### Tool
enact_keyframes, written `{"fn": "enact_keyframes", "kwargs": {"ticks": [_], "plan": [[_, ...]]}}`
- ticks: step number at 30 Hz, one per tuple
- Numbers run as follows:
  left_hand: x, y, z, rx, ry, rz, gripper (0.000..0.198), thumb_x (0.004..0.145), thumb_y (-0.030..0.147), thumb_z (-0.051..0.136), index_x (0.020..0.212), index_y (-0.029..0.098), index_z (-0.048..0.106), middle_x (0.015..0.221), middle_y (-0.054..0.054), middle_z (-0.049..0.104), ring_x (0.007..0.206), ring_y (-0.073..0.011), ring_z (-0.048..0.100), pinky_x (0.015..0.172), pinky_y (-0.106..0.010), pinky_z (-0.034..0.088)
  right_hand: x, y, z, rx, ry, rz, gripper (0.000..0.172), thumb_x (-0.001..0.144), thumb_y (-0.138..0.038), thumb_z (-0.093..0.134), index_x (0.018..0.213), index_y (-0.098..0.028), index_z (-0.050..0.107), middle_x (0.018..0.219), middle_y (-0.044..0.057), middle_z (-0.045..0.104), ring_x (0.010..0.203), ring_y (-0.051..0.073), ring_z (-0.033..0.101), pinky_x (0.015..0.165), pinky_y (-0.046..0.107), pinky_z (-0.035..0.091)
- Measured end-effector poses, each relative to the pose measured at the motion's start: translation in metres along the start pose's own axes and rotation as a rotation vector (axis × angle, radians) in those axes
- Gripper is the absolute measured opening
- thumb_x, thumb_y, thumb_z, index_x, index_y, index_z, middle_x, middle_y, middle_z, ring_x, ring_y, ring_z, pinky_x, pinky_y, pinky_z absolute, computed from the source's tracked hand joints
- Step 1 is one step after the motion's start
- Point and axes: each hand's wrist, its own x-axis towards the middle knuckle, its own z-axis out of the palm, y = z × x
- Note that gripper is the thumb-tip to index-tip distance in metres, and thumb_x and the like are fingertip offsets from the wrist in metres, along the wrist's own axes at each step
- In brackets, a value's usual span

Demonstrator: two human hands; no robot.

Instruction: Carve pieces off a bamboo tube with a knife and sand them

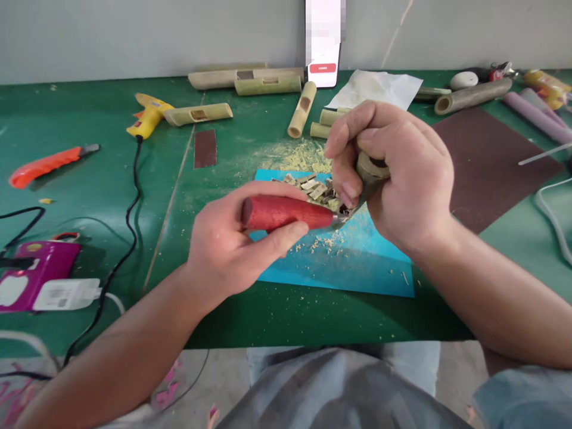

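My left hand (230,241) is closed around the red wooden handle of a carving tool (290,213), its metal blade pointing right. In my right hand (402,161) a short bamboo tube (370,176) is gripped at a tilt, with an opening facing up. The blade's tip meets the tube's lower end; its exact shape is hidden there. Beneath both hands lies a blue sheet (286,271), strewn with pale shavings and a small heap of bamboo chips (315,187).
Cut bamboo tubes (268,84) line the back, beside a propped phone (322,53). At left are a yellow glue gun (149,116), an orange utility knife (49,165) and a purple power strip (40,268) with cables. Brown sandpaper (487,161) lies at right.
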Motion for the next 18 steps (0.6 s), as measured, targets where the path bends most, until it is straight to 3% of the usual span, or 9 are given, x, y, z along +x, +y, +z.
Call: {"fn": "enact_keyframes", "kwargs": {"ticks": [2, 4, 9, 11, 14, 18], "plan": [[-0.001, -0.001, 0.001, -0.044, 0.021, -0.091, 0.019, 0.087, 0.027, 0.069, 0.106, 0.027, 0.068, 0.081, 0.004, 0.073, 0.06, -0.0128, 0.065, 0.059, -0.029, 0.057, 0.0, 0.0, 0.0, 0.024, -0.011, -0.019, 0.023, 0.086, -0.015, 0.041, 0.072, -0.024, 0.056, 0.048, -0.003, 0.047, 0.045, 0.016, 0.04, 0.047, 0.029, 0.037], [-0.002, -0.001, 0.003, -0.014, 0.068, -0.062, 0.019, 0.086, 0.029, 0.07, 0.104, 0.028, 0.069, 0.077, 0.004, 0.072, 0.063, -0.0145, 0.066, 0.062, -0.031, 0.058, 0.0, 0.0, 0.001, 0.053, -0.003, -0.034, 0.022, 0.085, -0.015, 0.041, 0.071, -0.023, 0.056, 0.046, -0.003, 0.046, 0.045, 0.015, 0.04, 0.047, 0.029, 0.037], [-0.006, 0.001, 0.007, 0.061, 0.145, 0.089, 0.027, 0.078, 0.029, 0.079, 0.104, 0.029, 0.072, 0.097, 0.002, 0.076, 0.083, -0.02, 0.072, 0.076, -0.033, 0.059, 0.0, 0.0, 0.002, 0.035, 0.005, -0.023, 0.023, 0.086, -0.016, 0.041, 0.07, -0.024, 0.055, 0.047, -0.004, 0.046, 0.045, 0.014, 0.041, 0.047, 0.028, 0.036], [-0.006, 0.0, 0.01, 0.004, 0.139, 0.047, 0.026, 0.078, 0.028, 0.079, 0.103, 0.027, 0.074, 0.096, 0.0, 0.076, 0.082, -0.0201, 0.072, 0.07, -0.03, 0.059, 0.0, 0.0, 0.001, 0.004, 0.002, -0.018, 0.022, 0.087, -0.018, 0.041, 0.071, -0.024, 0.055, 0.048, -0.004, 0.046, 0.045, 0.014, 0.041, 0.047, 0.028, 0.036], [-0.004, -0.007, 0.013, -0.206, 0.12, -0.073, 0.02, 0.083, 0.028, 0.076, 0.102, 0.023, 0.074, 0.079, 0.001, 0.074, 0.061, -0.0148, 0.067, 0.054, -0.026, 0.054, 0.0, 0.001, -0.001, 0.009, -0.008, -0.033, 0.022, 0.088, -0.019, 0.042, 0.072, -0.024, 0.056, 0.049, -0.004, 0.047, 0.045, 0.014, 0.041, 0.047, 0.028, 0.036], [0.0, -0.015, 0.017, -0.473, 0.213, -0.086, 0.019, 0.085, 0.029, 0.074, 0.101, 0.019, 0.074, 0.064, 0.003, 0.068, 0.044, -0.0103, 0.059, 0.041, -0.023, 0.047, 0.0, 0.002, -0.002, 0.034, -0.03, -0.036, 0.022, 0.088, -0.017, 0.041, 0.074, -0.023, 0.056, 0.049, -0.003, 0.047, 0.046, 0.014, 0.041, 0.047, 0.027, 0.036]]}}
